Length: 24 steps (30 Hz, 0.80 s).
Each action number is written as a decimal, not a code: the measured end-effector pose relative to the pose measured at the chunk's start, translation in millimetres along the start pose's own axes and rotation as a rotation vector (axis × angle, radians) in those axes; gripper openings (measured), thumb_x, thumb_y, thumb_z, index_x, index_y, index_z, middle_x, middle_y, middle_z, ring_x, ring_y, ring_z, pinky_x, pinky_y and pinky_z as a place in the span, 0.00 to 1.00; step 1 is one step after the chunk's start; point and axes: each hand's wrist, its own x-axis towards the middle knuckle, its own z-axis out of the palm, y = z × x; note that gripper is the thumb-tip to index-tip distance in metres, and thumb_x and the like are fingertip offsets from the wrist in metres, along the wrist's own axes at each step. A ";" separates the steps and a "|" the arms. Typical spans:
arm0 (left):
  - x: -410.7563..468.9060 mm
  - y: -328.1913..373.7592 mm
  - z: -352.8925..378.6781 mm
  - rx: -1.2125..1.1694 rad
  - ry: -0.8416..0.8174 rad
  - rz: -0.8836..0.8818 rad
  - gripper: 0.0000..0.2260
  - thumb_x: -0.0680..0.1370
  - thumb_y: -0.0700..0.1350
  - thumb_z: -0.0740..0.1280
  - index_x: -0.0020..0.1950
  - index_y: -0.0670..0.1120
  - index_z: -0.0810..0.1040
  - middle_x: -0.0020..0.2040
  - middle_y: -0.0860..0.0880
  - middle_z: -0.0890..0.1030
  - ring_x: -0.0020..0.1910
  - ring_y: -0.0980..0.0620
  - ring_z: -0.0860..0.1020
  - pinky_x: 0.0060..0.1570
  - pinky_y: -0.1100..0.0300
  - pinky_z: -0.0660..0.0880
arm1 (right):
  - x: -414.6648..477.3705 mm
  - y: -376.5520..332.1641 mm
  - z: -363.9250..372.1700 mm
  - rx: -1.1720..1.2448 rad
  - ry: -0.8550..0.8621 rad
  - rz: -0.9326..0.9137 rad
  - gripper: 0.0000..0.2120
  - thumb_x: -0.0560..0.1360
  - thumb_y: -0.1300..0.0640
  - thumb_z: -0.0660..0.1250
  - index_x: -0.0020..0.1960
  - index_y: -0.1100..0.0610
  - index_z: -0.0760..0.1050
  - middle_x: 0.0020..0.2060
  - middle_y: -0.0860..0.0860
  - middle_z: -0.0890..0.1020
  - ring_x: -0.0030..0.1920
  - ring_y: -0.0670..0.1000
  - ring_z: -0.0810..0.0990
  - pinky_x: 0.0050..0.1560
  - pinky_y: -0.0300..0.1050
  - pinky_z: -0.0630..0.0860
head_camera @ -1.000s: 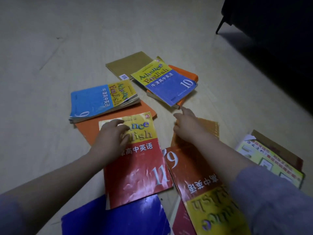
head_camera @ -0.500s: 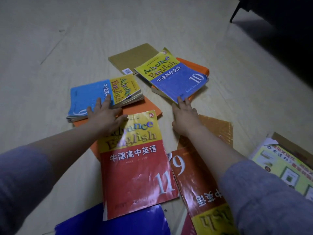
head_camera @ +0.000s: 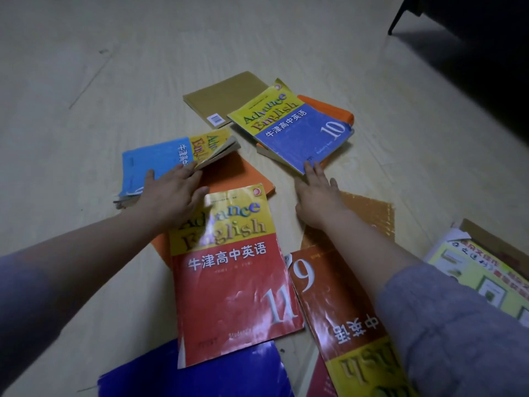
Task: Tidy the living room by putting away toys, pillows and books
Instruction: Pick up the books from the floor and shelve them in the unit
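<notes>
Hardly anything is judged done: the books (head_camera: 234,282) are scattered on the floor (head_camera: 86,81), the left hand (head_camera: 171,193) is laid flat-fingered on the light-blue book (head_camera: 148,164) far left, and the number-10 book (head_camera: 300,127) is touched by the straight-fingered right hand (head_camera: 317,196).

Pale floor (head_camera: 120,81), furniture leg (head_camera: 396,19) — top right

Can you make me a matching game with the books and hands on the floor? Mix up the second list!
1 book 11
2 book 10
3 tan book
4 left hand

A fingers on the light blue book
B right hand touches its corner
C barcode showing
D red lower half

Pairs: 1-D, 2-B, 3-C, 4-A
</notes>
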 end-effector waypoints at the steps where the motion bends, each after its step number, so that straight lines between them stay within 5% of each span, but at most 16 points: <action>1: -5.4 0.5 -2.9 0.046 0.012 0.045 0.32 0.78 0.62 0.41 0.75 0.47 0.62 0.78 0.49 0.57 0.76 0.48 0.57 0.69 0.35 0.52 | 0.6 -1.5 2.2 0.004 0.006 0.019 0.26 0.77 0.59 0.56 0.74 0.58 0.58 0.78 0.55 0.41 0.77 0.56 0.38 0.73 0.63 0.48; 5: -41.7 17.9 -12.5 0.138 0.094 0.200 0.36 0.74 0.62 0.40 0.70 0.43 0.71 0.74 0.45 0.67 0.73 0.44 0.65 0.67 0.31 0.52 | -1.4 -6.4 1.6 0.028 0.062 0.026 0.31 0.77 0.60 0.56 0.77 0.60 0.50 0.78 0.55 0.44 0.78 0.54 0.41 0.74 0.60 0.49; 10: -98.7 55.4 -7.8 0.082 0.190 0.257 0.28 0.76 0.60 0.51 0.57 0.42 0.82 0.63 0.44 0.79 0.59 0.42 0.79 0.60 0.30 0.65 | -26.8 16.0 -13.2 0.026 0.164 -0.048 0.29 0.74 0.57 0.62 0.73 0.61 0.61 0.75 0.58 0.58 0.76 0.56 0.54 0.73 0.56 0.55; 18: -143.9 106.9 19.7 0.012 0.064 0.328 0.26 0.73 0.57 0.53 0.49 0.42 0.85 0.56 0.42 0.83 0.47 0.42 0.83 0.45 0.42 0.78 | -152.2 52.3 -22.8 -0.032 0.202 -0.131 0.25 0.67 0.52 0.63 0.60 0.65 0.74 0.57 0.63 0.75 0.59 0.64 0.75 0.63 0.59 0.70; 24: -178.4 140.4 40.7 -0.085 -0.089 0.452 0.24 0.73 0.56 0.53 0.50 0.42 0.81 0.56 0.42 0.81 0.36 0.41 0.80 0.32 0.50 0.79 | -240.0 39.6 -22.0 -0.054 0.170 -0.138 0.24 0.68 0.48 0.61 0.56 0.63 0.77 0.51 0.59 0.77 0.52 0.61 0.78 0.56 0.53 0.76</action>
